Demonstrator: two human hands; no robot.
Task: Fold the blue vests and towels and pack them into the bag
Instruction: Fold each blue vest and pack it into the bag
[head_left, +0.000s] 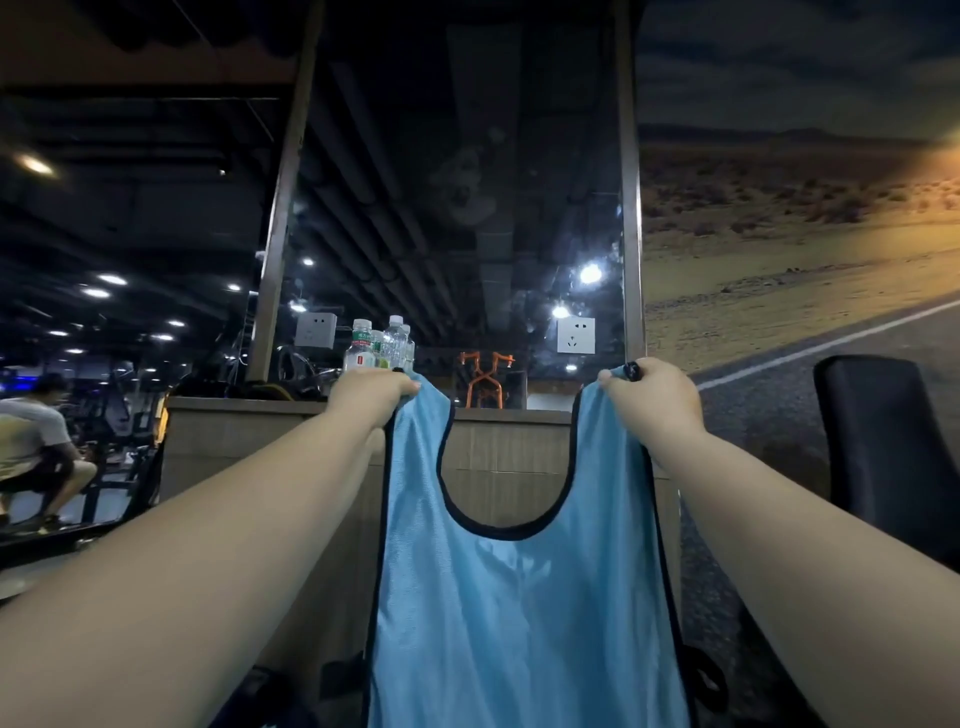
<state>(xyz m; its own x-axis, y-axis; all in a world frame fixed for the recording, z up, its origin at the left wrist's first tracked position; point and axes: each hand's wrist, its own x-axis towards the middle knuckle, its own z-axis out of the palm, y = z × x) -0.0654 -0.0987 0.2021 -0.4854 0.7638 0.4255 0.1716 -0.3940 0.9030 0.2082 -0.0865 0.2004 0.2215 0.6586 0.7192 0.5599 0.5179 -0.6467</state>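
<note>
Vest (519, 597) is held up at arm's length, hung full-length in front of a wooden counter (249, 441). Left hand (371, 387) is closed on the left shoulder strap and right hand (649, 395) on the right strap. Each strap top is pinched between thumb and curled fingers. Straps are kept apart so the fabric drops flat and the neck scoop opens, which lets the sides be lined up for a fold. Lower hem is cut off by the frame edge. Folding is judged not yet begun; the vest is only being squared. Dark shapes (706, 680) are seen low beside the vest, possibly the bag, too dim to tell. Bottles (382, 345) stand on the counter top behind the left hand. A black chair (893, 441) is at right.
</note>
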